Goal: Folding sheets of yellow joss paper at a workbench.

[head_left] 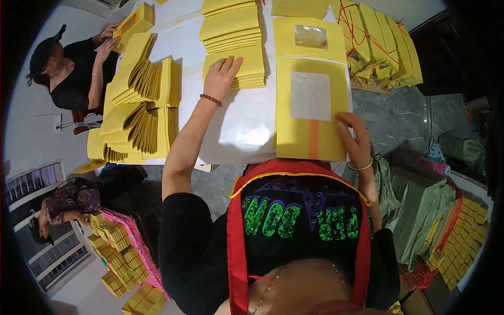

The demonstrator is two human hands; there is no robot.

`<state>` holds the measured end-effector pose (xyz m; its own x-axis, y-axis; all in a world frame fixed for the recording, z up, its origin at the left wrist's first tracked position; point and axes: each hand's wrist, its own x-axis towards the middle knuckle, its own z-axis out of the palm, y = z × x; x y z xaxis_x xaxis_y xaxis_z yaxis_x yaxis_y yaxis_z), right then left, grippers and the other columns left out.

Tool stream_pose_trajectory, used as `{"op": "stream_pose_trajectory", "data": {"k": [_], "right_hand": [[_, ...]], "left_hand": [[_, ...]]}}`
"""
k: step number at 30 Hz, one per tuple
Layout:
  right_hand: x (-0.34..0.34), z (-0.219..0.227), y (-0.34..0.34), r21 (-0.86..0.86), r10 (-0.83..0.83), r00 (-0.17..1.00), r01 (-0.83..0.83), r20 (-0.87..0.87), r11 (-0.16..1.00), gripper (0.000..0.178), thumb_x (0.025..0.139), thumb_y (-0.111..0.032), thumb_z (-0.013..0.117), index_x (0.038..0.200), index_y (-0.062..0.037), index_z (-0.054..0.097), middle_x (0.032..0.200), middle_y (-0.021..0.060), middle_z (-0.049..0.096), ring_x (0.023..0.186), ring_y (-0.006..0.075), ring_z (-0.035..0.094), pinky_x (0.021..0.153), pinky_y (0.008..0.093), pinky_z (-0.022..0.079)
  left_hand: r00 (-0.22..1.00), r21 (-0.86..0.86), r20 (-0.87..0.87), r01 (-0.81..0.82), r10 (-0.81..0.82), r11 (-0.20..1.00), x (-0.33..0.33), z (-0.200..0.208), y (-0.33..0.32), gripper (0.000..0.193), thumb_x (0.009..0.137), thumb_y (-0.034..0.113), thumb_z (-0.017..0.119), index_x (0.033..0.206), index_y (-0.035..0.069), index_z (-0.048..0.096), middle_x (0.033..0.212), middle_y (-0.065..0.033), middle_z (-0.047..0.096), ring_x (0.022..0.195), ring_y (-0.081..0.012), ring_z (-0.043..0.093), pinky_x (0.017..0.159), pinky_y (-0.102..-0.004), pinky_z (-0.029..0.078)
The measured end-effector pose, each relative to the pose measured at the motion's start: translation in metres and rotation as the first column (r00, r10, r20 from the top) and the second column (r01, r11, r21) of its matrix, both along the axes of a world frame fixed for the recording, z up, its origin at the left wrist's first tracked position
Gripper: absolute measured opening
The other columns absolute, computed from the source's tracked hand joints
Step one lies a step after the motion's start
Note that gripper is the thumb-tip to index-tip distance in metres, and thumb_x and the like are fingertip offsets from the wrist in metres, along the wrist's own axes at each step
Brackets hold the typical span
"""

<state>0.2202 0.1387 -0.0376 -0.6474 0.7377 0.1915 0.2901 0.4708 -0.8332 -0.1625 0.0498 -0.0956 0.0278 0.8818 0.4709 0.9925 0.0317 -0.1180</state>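
Note:
My left hand (221, 79) rests with its fingers stretched out on the nearest stack of folded yellow papers (249, 62) at the middle of the table. My right hand (358, 137) is at the right edge of a yellow paper sheet (284, 126) with a silvery square and an orange strip. Its fingers are bent and parted, touching the sheet's edge. This sheet lies at the table's near edge, in front of my body. Just beyond it is another yellow sheet (281, 42) with a shiny silver patch.
Fanned bundles of yellow paper (144, 123) cover the table's left side. A person (73, 79) there handles a yellow bundle (137, 23). Yellow bundles tied with red string (386, 42) stand at the far right. Green wrapped packs (415, 205) are on the right; another person (71, 202) is at lower left.

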Motion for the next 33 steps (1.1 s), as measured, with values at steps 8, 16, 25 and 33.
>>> {"op": "stream_pose_trajectory", "data": {"k": [8, 16, 25, 33], "right_hand": [[0.0, -0.003, -0.003, 0.014, -0.019, 1.0, 0.019, 0.005, 1.0, 0.023, 0.081, -0.01, 0.059, 0.103, -0.0045, 0.062, 0.103, 0.011, 0.061, 0.102, 0.0269, 0.053, 0.09, 0.0354, 0.04], [-0.001, -0.002, -0.004, 0.0, -0.024, 1.0, 0.024, -0.002, 1.0, 0.022, 0.081, -0.008, 0.059, 0.102, -0.0037, 0.062, 0.103, 0.0118, 0.061, 0.101, 0.0274, 0.054, 0.09, 0.0358, 0.04], [0.003, 0.004, -0.004, 0.099, 0.003, 0.999, 0.003, -0.053, 0.995, 0.026, 0.078, -0.008, 0.062, 0.104, -0.0052, 0.062, 0.109, 0.0103, 0.06, 0.109, 0.0278, 0.052, 0.092, 0.0368, 0.038], [0.009, -0.011, -0.005, 0.322, 0.093, 0.989, -0.124, 0.111, 0.939, 0.028, 0.074, -0.015, 0.068, 0.101, -0.0078, 0.064, 0.114, 0.0073, 0.058, 0.117, 0.0307, 0.045, 0.097, 0.0401, 0.036]], "left_hand": [[0.996, -0.272, 0.09, 0.013, 0.012, 0.962, -0.005, -0.006, -0.007, 0.047, 0.075, 0.015, 0.057, 0.121, 0.008, 0.05, 0.119, -0.011, 0.052, 0.103, -0.0273, 0.05, 0.085, -0.0385, 0.042], [0.993, -0.192, 0.114, 0.053, -0.031, 0.98, -0.001, -0.021, -0.014, 0.066, 0.078, 0.045, 0.059, 0.13, 0.008, 0.042, 0.131, -0.0199, 0.04, 0.115, -0.0332, 0.039, 0.092, -0.0465, 0.031], [0.999, -0.361, 0.041, 0.019, -0.005, 0.932, -0.008, -0.01, -0.012, 0.074, 0.073, 0.036, 0.067, 0.134, 0.01, 0.034, 0.133, -0.0159, 0.037, 0.118, -0.0319, 0.037, 0.095, -0.0454, 0.032], [0.999, -0.445, -0.039, -0.03, 0.014, 0.895, -0.006, 0.018, -0.006, 0.077, 0.07, 0.045, 0.069, 0.133, 0.017, 0.036, 0.134, -0.0073, 0.039, 0.118, -0.0257, 0.041, 0.093, -0.0439, 0.034]]}}
